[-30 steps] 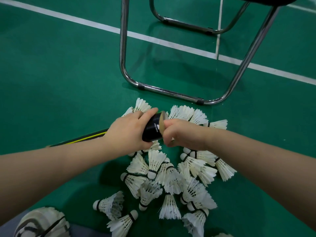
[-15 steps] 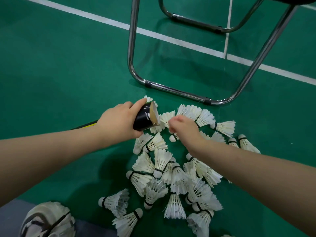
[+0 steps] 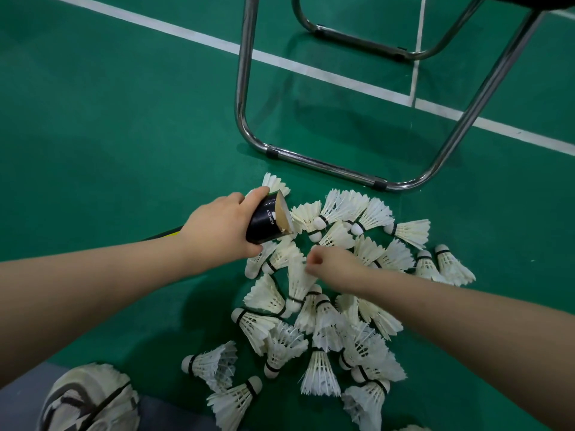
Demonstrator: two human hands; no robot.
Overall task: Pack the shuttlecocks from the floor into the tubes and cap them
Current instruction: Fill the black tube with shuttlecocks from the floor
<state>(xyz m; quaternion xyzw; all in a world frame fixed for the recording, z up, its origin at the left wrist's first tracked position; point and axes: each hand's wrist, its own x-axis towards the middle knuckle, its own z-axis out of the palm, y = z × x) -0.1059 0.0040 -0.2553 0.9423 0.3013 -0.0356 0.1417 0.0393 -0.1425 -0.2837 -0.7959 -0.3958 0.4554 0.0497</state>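
shuttlecocks [image 3: 320, 368] white, feathered, black-banded corks, tube [image 3: 263, 222] black, seemingly open-ended

Open ground: bare green court floor [image 3: 109, 135] left of the heap of white feather shuttlecocks [image 3: 326, 321], and again to its far right. Far side: chrome tubular chair frame [image 3: 326, 164] stands just beyond the heap, bottom rail lying across the approach. Upper-left edge: black cardboard tube [image 3: 264, 220], gripped by the left hand [image 3: 217, 228], overhangs the heap. Near-left corner: grey-and-white shoe [image 3: 90, 399] in the way.
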